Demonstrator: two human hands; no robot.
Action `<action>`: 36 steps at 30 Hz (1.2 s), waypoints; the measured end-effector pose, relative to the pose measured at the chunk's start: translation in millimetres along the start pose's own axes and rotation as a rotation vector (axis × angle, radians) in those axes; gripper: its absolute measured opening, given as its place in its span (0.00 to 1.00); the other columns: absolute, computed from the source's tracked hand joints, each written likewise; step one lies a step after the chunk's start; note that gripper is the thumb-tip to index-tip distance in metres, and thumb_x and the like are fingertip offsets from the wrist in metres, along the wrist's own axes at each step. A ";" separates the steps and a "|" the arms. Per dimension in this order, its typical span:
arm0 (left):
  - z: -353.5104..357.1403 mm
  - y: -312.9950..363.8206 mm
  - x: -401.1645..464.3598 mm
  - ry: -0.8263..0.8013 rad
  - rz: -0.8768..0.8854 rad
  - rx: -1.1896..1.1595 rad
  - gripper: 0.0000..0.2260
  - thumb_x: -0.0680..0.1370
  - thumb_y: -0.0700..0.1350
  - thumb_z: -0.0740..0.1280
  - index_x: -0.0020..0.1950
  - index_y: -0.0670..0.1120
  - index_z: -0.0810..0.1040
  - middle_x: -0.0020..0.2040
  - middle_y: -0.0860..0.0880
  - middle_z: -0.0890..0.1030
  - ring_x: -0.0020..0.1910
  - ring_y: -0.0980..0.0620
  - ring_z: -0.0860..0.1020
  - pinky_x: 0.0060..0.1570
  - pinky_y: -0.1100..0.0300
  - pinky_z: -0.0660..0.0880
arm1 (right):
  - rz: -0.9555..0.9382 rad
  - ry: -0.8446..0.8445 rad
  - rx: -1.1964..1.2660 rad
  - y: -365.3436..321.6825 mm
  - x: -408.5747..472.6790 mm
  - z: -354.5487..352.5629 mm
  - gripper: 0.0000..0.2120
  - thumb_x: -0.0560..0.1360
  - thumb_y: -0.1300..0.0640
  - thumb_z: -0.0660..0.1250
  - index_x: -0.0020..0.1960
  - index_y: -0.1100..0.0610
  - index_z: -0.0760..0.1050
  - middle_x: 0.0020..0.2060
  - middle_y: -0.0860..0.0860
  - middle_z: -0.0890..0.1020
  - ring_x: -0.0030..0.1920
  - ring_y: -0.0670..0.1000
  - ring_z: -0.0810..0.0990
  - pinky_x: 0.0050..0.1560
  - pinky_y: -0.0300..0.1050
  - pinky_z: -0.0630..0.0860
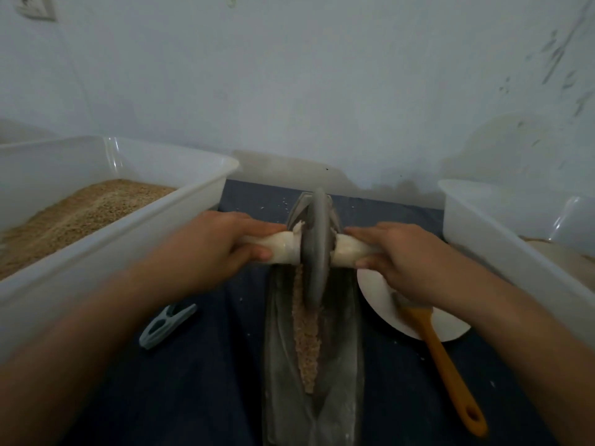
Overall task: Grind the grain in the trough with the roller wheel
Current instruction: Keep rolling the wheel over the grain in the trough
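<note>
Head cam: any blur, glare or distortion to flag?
Head view: dim, flat light; left hand and right hand are motion-smeared on the roller wheel; small glare on the left bin rim; wide-angle bending at the edges; grain in the trough reads soft.

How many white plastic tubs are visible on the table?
2. One tub stands at the left, holding brown grain. The other tub stands at the right edge; what it holds is hard to see. More may lie outside the view.

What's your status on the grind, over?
Left grip and right grip both on the handle. Wheel in trough, on the grain. Nothing in the way.
</note>
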State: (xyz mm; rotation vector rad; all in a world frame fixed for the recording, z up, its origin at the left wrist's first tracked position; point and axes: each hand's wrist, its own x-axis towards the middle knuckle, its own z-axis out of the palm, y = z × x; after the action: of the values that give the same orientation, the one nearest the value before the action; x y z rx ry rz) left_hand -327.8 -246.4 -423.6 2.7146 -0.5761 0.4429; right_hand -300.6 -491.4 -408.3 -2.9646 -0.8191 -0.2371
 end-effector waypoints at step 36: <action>-42.4 -6.0 -18.4 -0.566 0.158 -0.473 0.20 0.72 0.54 0.67 0.62 0.68 0.71 0.57 0.67 0.78 0.57 0.67 0.76 0.55 0.76 0.68 | -0.213 -0.188 0.031 -21.8 -42.3 -42.5 0.22 0.74 0.41 0.62 0.67 0.37 0.64 0.49 0.41 0.78 0.50 0.40 0.75 0.49 0.38 0.71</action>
State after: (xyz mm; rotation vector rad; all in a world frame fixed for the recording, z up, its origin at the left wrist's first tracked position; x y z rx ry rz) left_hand -350.9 -219.1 -393.7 2.3165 -0.9074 -0.4038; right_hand -353.3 -498.2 -373.0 -2.9014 -1.1509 0.0465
